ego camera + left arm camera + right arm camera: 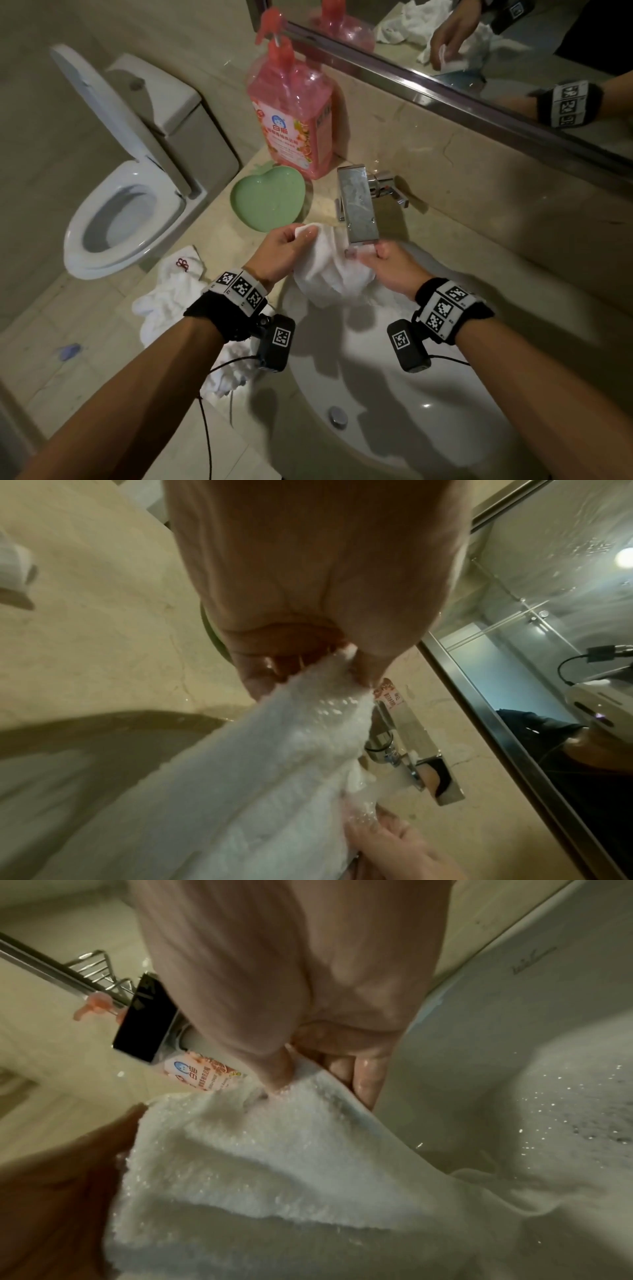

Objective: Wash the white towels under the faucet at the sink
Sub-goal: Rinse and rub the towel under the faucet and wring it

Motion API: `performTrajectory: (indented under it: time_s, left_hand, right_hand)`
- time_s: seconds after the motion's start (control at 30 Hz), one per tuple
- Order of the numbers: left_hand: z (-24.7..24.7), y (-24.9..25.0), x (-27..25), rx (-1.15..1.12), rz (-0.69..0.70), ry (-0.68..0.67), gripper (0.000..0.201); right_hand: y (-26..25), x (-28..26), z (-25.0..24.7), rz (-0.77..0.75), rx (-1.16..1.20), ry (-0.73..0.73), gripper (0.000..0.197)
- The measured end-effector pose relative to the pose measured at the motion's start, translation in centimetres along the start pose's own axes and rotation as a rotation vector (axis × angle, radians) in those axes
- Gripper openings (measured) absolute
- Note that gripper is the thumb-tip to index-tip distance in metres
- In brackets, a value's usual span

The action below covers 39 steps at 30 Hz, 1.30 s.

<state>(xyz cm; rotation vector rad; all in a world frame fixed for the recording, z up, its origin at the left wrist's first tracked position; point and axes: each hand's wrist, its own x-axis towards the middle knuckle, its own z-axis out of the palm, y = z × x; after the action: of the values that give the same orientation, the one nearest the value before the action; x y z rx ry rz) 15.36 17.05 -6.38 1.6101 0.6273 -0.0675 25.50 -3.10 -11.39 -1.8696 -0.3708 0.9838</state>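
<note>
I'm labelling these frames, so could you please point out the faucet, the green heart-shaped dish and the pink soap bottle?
faucet (359,205): head view, flat top of the chrome spout.
green heart-shaped dish (267,198): head view, middle of its bare inner surface.
pink soap bottle (294,123): head view, front label on its body.

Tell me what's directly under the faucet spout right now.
A wet white towel, stretched under the faucet spout between the left hand and right hand, hangs over the sink basin. The towel hides the basin directly beneath it.
</note>
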Motion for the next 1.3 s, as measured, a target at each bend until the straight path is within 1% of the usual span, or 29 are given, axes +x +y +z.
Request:
performTrajectory:
  time_s: [0.03,0.07,0.13,0.2,0.23,0.27,0.33,0.37,0.4,0.43,0.47,0.5,0.53,0.6,0.63,0.7,0.77,0.83,0.87,0.9,0.93,1.0,1.03,1.07,1.1,1.13,1.2,1.23,1.3]
  left_hand:
    - [0.0,-0.1,0.2,0.033,0.0,0.002,0.03]
    - [-0.1,-0.3,0.4,0.062,0.0,-0.028,0.029]
    - [0.0,-0.5,0.4,0.099,0.007,-0.181,0.021]
    - [0.6,-1.1,1.0,0.184,-0.028,-0.292,0.04]
    - [1.1,-1.5,1.4,0.271,-0.047,-0.311,0.047]
    - [1.6,-1.9,1.7,0.362,-0.044,-0.323,0.048]
    - [3.1,-2.4,2.4,0.489,-0.022,-0.327,0.046]
    - [3.8,-2.3,2.7,0.489,-0.023,-0.331,0.048]
    - [4.6,-2.3,2.9,0.453,-0.031,-0.34,0.05]
    - [5.2,-2.3,3.1,0.406,-0.031,-0.346,0.048]
    - [5.7,-2.3,3.5,0.375,-0.026,-0.34,0.045]
    - [6.1,-2.3,3.8,0.359,-0.014,-0.33,0.04]
    - [6.3,-2.3,4.0,0.343,0.002,-0.318,0.033]
    - [6.8,-2.2,4.3,0.298,0.034,-0.302,0.019]
    - [7.1,-2.0,4.4,0.307,0.068,-0.298,0.017]
    - [7.7,-1.6,4.4,0.337,0.134,-0.288,0.014]
    - [7.9,-1.2,4.2,0.361,0.108,-0.228,0.005]
    - [7.8,-1.0,4.2,0.551,0.016,-0.139,0.032]
    - [7.6,-1.0,4.2,0.651,-0.039,-0.105,0.04]
    - [7.3,-1.0,4.2,0.712,-0.073,-0.078,0.042]
    - [7.0,-0.8,4.0,0.734,-0.101,-0.061,0.04]
    - [6.1,-0.6,3.7,0.667,-0.124,-0.061,0.026]
    - [5.7,-0.4,3.4,0.574,-0.149,-0.077,0.022]
    - [5.3,-0.4,3.1,0.462,-0.187,-0.1,0.024]
    - [4.8,-0.4,2.8,0.358,-0.226,-0.139,0.033]
    - [4.3,-0.4,2.5,0.315,-0.238,-0.19,0.048]
    - [3.2,-0.7,2.1,0.408,-0.181,-0.288,0.076]
    - [2.8,-0.9,2.0,0.483,-0.146,-0.317,0.082]
    - [2.6,-1.1,1.7,0.616,-0.093,-0.348,0.076]
  right_hand:
    - [-0.1,0.1,0.0,0.013,-0.002,0.048,0.018]
    - [-0.2,0.2,-0.1,0.034,0.003,0.097,0.017]
    - [-0.3,0.4,-0.5,0.06,-0.008,0.18,0.014]
    - [-0.4,0.1,-0.8,0.044,-0.037,0.237,0.018]
    - [-0.4,-0.1,-1.0,0.036,-0.033,0.251,0.024]
    - [-0.5,-0.3,-1.2,0.032,-0.013,0.247,0.029]
    - [-0.7,-0.7,-1.5,0.041,0.04,0.211,0.033]
    - [-0.8,-0.9,-1.7,0.056,0.058,0.191,0.034]
    - [-0.7,-1.0,-2.1,0.079,0.053,0.168,0.041]
    - [-0.5,-1.2,-2.5,0.105,0.012,0.141,0.055]
    - [-0.2,-1.5,-3.1,0.137,-0.066,0.115,0.071]
    - [0.0,-1.8,-3.6,0.17,-0.174,0.093,0.083]
    - [0.3,-2.1,-4.1,0.194,-0.289,0.076,0.086]
    - [0.9,-2.6,-4.9,0.223,-0.481,0.038,0.076]
    - [1.3,-2.8,-5.1,0.236,-0.527,0.023,0.074]
    - [1.7,-2.9,-5.4,0.268,-0.489,0.014,0.071]
    - [2.3,-2.8,-5.5,0.278,-0.34,0.062,0.067]
    - [2.7,-2.7,-5.5,0.27,-0.22,0.13,0.07]
    - [2.9,-2.6,-5.3,0.272,-0.185,0.153,0.076]
    - [3.1,-2.5,-5.1,0.274,-0.161,0.166,0.083]
    - [3.2,-2.3,-4.7,0.27,-0.147,0.174,0.088]
    - [3.2,-2.0,-4.0,0.249,-0.125,0.178,0.093]
    - [3.1,-1.8,-3.7,0.237,-0.121,0.169,0.093]
    - [2.9,-1.7,-3.4,0.226,-0.129,0.15,0.093]
    - [2.7,-1.5,-3.2,0.216,-0.142,0.118,0.093]
    - [2.4,-1.4,-3.2,0.21,-0.15,0.073,0.093]
    - [1.9,-1.2,-3.3,0.198,-0.178,-0.034,0.093]
    - [1.7,-1.1,-3.3,0.185,-0.233,-0.08,0.091]
    - [1.2,-1.1,-3.1,0.125,-0.414,-0.091,0.075]
